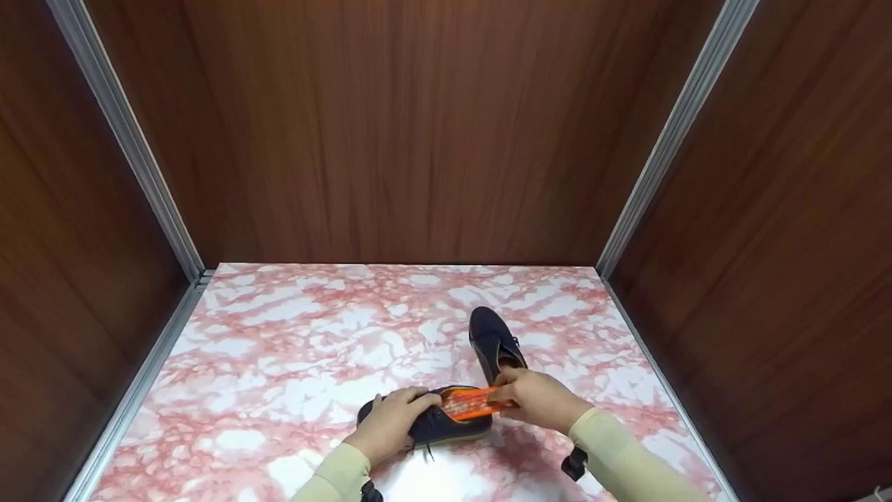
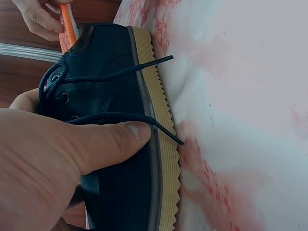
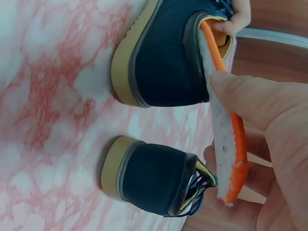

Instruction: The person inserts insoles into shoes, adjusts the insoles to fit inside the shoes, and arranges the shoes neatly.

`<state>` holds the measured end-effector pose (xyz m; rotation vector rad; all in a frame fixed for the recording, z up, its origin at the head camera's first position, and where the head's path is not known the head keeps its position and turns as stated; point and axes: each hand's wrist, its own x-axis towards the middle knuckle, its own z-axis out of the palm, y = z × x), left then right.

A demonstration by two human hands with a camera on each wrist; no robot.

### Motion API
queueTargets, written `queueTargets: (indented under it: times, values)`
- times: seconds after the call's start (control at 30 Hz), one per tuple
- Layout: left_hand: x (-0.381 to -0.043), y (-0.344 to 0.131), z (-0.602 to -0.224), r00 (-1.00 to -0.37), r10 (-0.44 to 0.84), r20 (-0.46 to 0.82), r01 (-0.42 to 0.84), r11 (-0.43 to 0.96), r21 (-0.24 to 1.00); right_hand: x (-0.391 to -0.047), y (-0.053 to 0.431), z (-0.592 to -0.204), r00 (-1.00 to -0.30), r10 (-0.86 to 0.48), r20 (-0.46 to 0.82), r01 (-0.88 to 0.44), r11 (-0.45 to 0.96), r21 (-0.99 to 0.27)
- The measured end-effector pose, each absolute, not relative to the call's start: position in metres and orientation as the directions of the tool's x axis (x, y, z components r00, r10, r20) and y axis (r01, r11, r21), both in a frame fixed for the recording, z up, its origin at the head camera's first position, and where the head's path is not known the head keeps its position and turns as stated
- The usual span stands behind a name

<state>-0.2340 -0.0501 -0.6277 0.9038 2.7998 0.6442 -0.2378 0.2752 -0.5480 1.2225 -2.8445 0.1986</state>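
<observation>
A dark blue lace-up shoe (image 1: 433, 427) with a tan ridged sole lies on the patterned surface, its toe to the left. My left hand (image 1: 394, 422) grips it over the front and laces; in the left wrist view the thumb lies along its side. An orange insole (image 1: 465, 404) with a pale, speckled underside (image 3: 221, 144) slants into the shoe's opening, its front part hidden inside. The outer end is pinched between thumb and fingers of my right hand (image 1: 542, 401). Behind that hand stands the matching shoe (image 1: 489, 333), upright, toe pointing away.
The surface (image 1: 279, 362) has a red-and-white marbled pattern. Brown wood-look panels (image 1: 397, 132) enclose it at the back and both sides, with metal strips (image 1: 676, 132) along the corners. Loose lace ends (image 2: 159, 60) hang over the held shoe's side.
</observation>
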Motion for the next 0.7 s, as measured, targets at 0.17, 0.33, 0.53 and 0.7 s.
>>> queueTargets:
  times: [0.17, 0.33, 0.53, 0.7]
  values:
    - [-0.2353, -0.05, -0.6262, -0.812, 0.583, -0.002, 0.521, 0.727, 0.447, -0.2397, 0.273, -0.5448, -0.696, -0.714, 0.076, -0.717, 0.688, -0.111]
    - [-0.2338, -0.0501, -0.6255, -0.811, 0.585, 0.015, 0.531, 0.726, 0.437, -0.2381, 0.2707, -0.5456, -0.694, -0.715, 0.083, -0.719, 0.683, -0.126]
    - [-0.2331, -0.0499, -0.6236, -0.806, 0.591, 0.024, 0.542, 0.722, 0.431, -0.2365, 0.2715, -0.5497, -0.684, -0.72, 0.117, -0.73, 0.674, -0.113]
    - [-0.2322, -0.0515, -0.6253, -0.803, 0.592, 0.071, 0.558, 0.704, 0.439, -0.237, 0.2696, -0.5503, -0.668, -0.729, 0.149, -0.744, 0.662, -0.094]
